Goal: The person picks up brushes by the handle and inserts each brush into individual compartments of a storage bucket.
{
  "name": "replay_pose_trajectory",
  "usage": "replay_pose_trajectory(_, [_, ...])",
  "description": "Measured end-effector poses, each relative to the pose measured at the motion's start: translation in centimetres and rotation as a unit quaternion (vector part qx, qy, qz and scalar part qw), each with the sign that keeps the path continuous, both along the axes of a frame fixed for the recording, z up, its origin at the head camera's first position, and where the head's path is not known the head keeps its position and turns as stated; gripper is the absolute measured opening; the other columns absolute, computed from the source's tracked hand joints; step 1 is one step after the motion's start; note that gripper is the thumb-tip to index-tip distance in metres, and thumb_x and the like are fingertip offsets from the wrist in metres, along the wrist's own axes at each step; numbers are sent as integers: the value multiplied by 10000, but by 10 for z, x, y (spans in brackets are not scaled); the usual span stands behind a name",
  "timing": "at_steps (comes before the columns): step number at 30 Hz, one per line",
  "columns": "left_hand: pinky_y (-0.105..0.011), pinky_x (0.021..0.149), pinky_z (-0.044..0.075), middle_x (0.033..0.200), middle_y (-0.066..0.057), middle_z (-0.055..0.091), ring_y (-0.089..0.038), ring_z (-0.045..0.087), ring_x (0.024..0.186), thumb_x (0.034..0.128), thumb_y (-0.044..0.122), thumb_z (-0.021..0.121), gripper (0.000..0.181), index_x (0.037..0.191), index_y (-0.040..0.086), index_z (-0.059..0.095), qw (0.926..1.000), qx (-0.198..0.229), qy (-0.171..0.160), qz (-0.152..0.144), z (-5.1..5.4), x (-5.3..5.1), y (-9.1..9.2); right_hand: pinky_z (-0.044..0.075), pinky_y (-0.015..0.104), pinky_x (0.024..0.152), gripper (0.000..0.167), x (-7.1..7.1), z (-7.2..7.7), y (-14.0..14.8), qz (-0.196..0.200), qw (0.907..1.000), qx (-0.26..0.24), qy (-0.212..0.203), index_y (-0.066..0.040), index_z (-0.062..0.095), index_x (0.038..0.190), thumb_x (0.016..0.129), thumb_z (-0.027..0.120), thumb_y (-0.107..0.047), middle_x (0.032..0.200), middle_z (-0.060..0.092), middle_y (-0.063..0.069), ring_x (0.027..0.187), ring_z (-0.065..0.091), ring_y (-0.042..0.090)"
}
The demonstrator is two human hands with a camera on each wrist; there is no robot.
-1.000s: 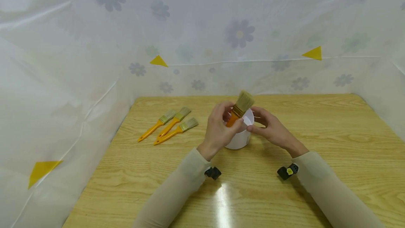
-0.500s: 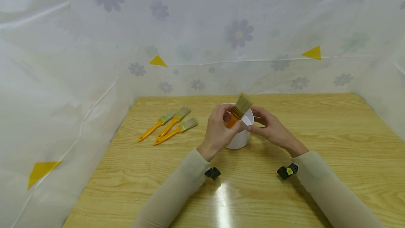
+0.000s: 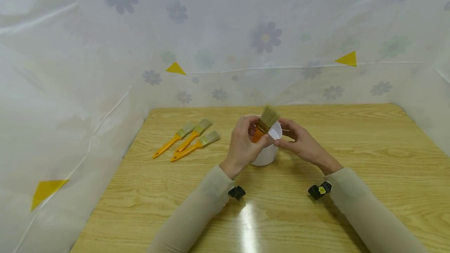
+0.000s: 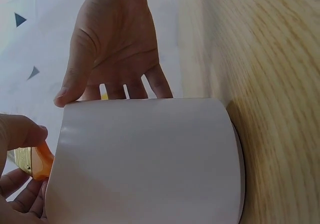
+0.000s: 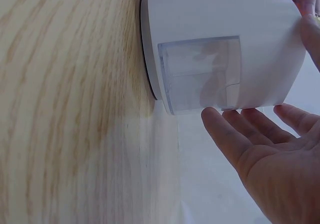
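Observation:
A paintbrush (image 3: 268, 117) with pale bristles, a gold ferrule and an orange handle is in my left hand (image 3: 243, 143). I pinch it near the ferrule, bristles up and tilted right, over a white cylindrical holder (image 3: 264, 158). Its lower handle is hidden by the hand and the holder's wall. The holder stands upright on the table, with a slanted rim and a clear pocket (image 5: 202, 73) on its side. My right hand (image 3: 302, 143) holds the holder's right side, thumb at the rim and fingers behind. Left of the holder lie 3 similar paintbrushes (image 3: 190, 138), two of them overlapping.
A wood-grain table (image 3: 168, 202) carries everything. Its left and back edges meet a whitish flowered plastic sheet (image 3: 225, 42) with yellow triangles on it. A small black device sits at each wrist.
My left hand has lowered the paintbrush slightly, so its bristles sit a little lower over the holder. The right hand, the holder and the brushes on the table have stayed in place.

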State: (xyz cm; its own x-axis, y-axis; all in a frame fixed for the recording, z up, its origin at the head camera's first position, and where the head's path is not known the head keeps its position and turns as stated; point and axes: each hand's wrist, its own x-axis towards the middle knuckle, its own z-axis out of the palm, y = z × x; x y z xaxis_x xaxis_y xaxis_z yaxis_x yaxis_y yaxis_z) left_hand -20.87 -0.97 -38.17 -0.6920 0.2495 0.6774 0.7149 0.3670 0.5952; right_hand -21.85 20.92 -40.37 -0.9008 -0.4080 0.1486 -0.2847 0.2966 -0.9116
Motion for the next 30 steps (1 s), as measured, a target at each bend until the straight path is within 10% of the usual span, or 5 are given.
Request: replay_pose_trajectory(30, [-353,941,378,1056,-17,604,-172,549,926,777,162,798,452,1148,85,551,9984,-309,464,73,-5,-5,-3,442,509,954,679,1,0,0,-20,9999,94,66,-227,302,1494,916,658,-234,1431,399,108,1325,383,349])
